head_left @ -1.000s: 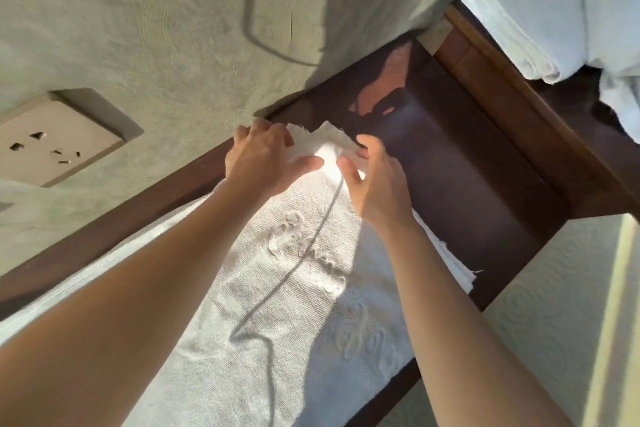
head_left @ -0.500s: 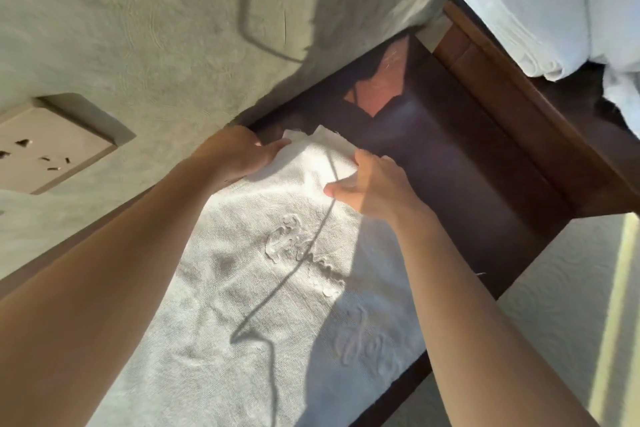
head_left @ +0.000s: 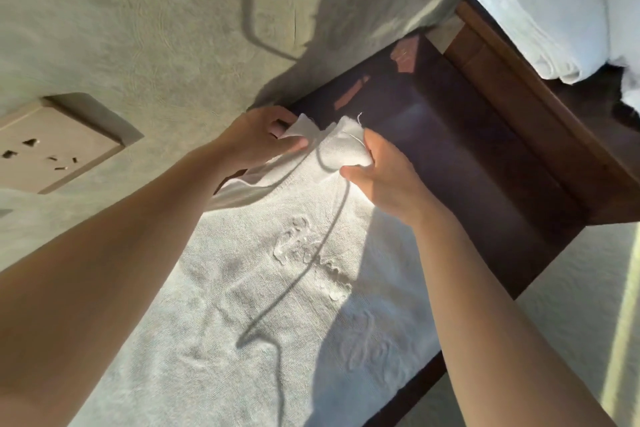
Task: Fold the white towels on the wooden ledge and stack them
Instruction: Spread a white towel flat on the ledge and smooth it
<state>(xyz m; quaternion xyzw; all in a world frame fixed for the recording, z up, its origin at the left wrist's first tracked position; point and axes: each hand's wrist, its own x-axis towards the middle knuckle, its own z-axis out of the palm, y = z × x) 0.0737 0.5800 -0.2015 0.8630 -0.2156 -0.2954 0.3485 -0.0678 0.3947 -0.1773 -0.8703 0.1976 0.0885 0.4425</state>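
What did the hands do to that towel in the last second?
A second ago both hands met at the towel's far edge, then spread along it. Now the left hand and right hand each pinch a far corner and lift it. The folded towels on the ledge stayed put.

The single camera sat on my head, looking forward and steeply down, close over the wooden ledge [head_left: 485, 163] by the wall [head_left: 138, 10].
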